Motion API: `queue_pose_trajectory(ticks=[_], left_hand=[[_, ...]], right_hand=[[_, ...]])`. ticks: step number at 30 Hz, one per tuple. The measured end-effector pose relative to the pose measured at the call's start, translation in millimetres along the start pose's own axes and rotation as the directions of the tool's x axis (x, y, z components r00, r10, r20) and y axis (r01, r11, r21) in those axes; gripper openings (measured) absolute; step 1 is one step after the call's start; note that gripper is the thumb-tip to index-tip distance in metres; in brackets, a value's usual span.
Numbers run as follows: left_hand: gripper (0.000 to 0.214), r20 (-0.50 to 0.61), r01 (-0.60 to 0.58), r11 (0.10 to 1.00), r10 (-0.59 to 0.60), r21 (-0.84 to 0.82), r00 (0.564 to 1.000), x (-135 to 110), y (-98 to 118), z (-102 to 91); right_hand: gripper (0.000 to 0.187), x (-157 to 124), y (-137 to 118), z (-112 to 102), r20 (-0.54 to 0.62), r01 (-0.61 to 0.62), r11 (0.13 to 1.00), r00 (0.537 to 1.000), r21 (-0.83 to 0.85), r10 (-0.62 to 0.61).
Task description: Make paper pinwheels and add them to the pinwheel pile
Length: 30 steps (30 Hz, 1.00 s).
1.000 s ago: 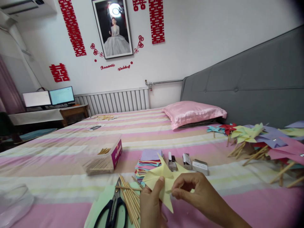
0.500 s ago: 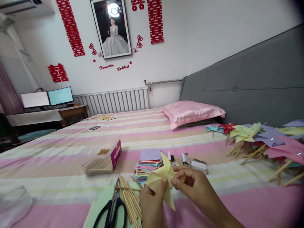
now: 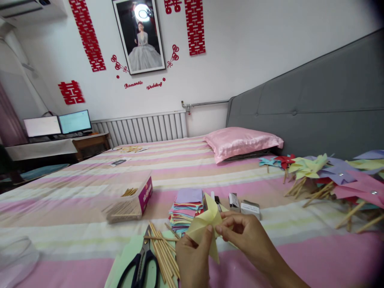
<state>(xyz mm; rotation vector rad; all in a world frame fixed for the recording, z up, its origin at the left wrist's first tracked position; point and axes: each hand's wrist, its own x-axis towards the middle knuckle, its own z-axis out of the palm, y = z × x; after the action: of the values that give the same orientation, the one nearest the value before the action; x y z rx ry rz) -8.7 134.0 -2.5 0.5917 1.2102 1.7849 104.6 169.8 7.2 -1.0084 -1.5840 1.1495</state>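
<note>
A pale yellow paper pinwheel [image 3: 207,218] is held up between my two hands, its blades folded in toward the middle. My left hand [image 3: 193,256] pinches its lower left part, thumb pressed near the centre. On the other side, my right hand [image 3: 244,234] grips the right edge between thumb and fingertips. Behind the pinwheel stands a stack of coloured paper squares [image 3: 187,204]. Left of my left hand lie several wooden sticks [image 3: 163,252] and dark-handled scissors [image 3: 142,258] on green paper sheets [image 3: 120,262]. What the fingers behind the paper do is hidden.
A clear plastic box [image 3: 129,204] with sticks stands at left. Small boxes [image 3: 250,209] sit beyond my right hand. Finished pinwheels [image 3: 342,174] are heaped at right by the grey headboard [image 3: 315,108]. Farther back is a pink pillow [image 3: 243,142]. A clear container [image 3: 18,258] is at lower left.
The pinwheel has turned slightly in my hands, and its upper blade now curls more toward the middle. Both hands keep their hold. The view has shifted very slightly.
</note>
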Motion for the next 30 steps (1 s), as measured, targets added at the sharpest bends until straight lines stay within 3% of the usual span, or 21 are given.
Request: queue_pose_trajectory(ticks=[6, 12, 19, 25, 30], left_hand=[[0.032, -0.045, -0.024, 0.999, 0.026, 0.047, 0.999, 3.3, -1.6, -2.7], [0.039, 0.036, 0.101, 0.992, -0.099, -0.071, 0.994, 3.8, -1.2, -6.0], [0.036, 0.165, 0.073, 0.997, -0.071, -0.009, 0.984, 10.2, -12.5, -11.1], [0.031, 0.175, 0.032, 0.999, -0.037, 0.031, 0.984, 4.6, -10.1, -5.9], [0.03, 0.269, 0.134, 0.991, -0.127, -0.009, 0.955, 2.8, 2.1, -6.7]], right_hand=[[0.027, -1.1, -1.7, 3.8, -0.008, -0.007, 1.0, 1.0, -0.013, 0.007], [0.032, -0.9, 2.5, 8.5, -0.118, 0.024, 0.997, 0.993, 0.074, -0.015], [0.051, -1.4, -5.0, 4.7, 0.037, -0.147, 0.915, 0.989, 0.375, 0.144], [0.049, -0.8, -7.2, 0.7, 0.081, -0.154, 0.911, 0.988, 0.382, 0.133], [0.049, 3.1, -2.1, -11.5, 0.138, -0.189, 0.913, 0.979, 0.362, 0.147]])
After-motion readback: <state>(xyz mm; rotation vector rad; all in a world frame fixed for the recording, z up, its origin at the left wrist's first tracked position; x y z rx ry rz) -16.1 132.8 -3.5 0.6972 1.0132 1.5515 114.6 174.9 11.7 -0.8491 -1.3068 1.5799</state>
